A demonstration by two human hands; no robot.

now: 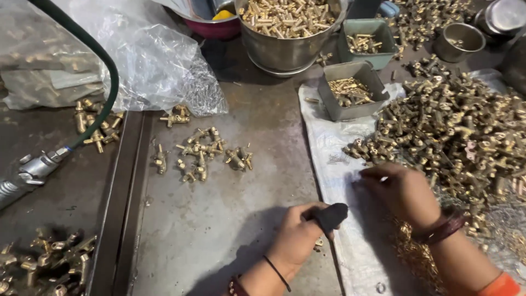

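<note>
Seen from above, a worn metal tabletop (230, 219); nearest, the left hand (298, 238) is clenched, its thumb in a dark cloth cover (331, 216), pinching a small brass fitting (319, 242) mostly hidden beneath it; just right of that hand, the right hand (402, 192) lies palm down on a white sack (339, 181), fingers curled at the edge of a big brass heap (455, 126); whether it grips anything cannot be told. Beyond the left hand sit loose fittings (205, 153), then a grey tray (350, 90) and a steel pot (287, 33). Likely risks: the pinched piece slipping; the heap sliding when disturbed.
</note>
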